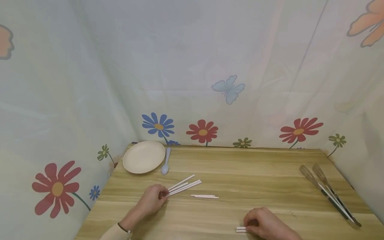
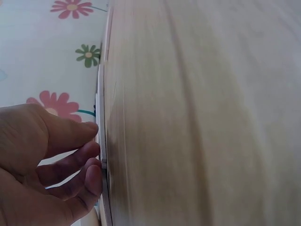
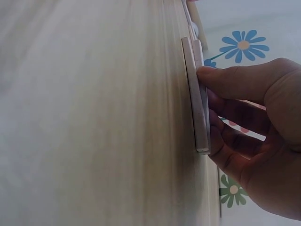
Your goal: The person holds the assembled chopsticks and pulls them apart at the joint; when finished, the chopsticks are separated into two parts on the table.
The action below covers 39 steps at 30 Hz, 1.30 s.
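Observation:
At the left-middle of the table, my left hand (image 1: pixel 151 200) pinches the near ends of several slim white sticks (image 1: pixel 186 187). They fan out toward the right along the tabletop. The left wrist view has the thumb and curled fingertips at a pale stick (image 2: pixel 101 127). My right hand (image 1: pixel 267 222), low and right of centre, holds short white sticks (image 1: pixel 241 229) between thumb and fingers. Two of them lie side by side in the right wrist view, where the hand (image 3: pixel 263 117) grips them from one side. A small group of white sticks (image 1: pixel 205 196) lies between the hands.
A cream plate (image 1: pixel 144 157) sits at the table's back left corner, with a grey-blue spoon (image 1: pixel 166 163) beside it. Tongs (image 1: pixel 333 196) lie near the right edge of the wooden table (image 1: pixel 249 173). A flowered curtain (image 1: pixel 192 66) surrounds the back and sides.

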Tool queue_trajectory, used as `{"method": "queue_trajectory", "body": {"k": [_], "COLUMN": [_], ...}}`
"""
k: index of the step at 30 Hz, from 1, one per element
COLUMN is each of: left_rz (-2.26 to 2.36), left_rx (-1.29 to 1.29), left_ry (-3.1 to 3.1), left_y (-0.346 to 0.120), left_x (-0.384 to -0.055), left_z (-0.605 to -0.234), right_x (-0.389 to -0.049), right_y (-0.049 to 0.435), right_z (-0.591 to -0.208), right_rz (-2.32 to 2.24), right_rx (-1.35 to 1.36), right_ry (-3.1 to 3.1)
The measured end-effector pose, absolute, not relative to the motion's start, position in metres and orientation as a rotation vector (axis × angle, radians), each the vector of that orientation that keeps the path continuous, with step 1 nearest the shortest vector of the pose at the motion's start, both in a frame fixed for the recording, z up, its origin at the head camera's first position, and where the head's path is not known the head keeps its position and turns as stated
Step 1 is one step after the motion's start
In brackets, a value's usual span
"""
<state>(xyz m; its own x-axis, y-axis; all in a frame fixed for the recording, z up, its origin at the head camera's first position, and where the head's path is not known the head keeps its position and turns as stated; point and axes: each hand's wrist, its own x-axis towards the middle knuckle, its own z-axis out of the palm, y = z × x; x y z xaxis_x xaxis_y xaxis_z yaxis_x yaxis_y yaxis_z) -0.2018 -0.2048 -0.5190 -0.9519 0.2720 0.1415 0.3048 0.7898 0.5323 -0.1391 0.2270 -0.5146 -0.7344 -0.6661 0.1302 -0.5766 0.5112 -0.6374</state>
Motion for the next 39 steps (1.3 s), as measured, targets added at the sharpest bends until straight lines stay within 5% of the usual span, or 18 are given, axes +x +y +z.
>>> {"method": "queue_trajectory", "body": {"k": [39], "left_rz": [-0.858], "left_rx": [-0.546], "left_ry": [-2.943], "left_y": [-0.2087], "left_x": [-0.2094], "left_z": [-0.524], "right_x": [-0.1423], "right_y": [0.2269], "right_z": [-0.5152], "right_rz": [-1.052], "right_rx": [-0.921], "right_ry": [2.529]}}
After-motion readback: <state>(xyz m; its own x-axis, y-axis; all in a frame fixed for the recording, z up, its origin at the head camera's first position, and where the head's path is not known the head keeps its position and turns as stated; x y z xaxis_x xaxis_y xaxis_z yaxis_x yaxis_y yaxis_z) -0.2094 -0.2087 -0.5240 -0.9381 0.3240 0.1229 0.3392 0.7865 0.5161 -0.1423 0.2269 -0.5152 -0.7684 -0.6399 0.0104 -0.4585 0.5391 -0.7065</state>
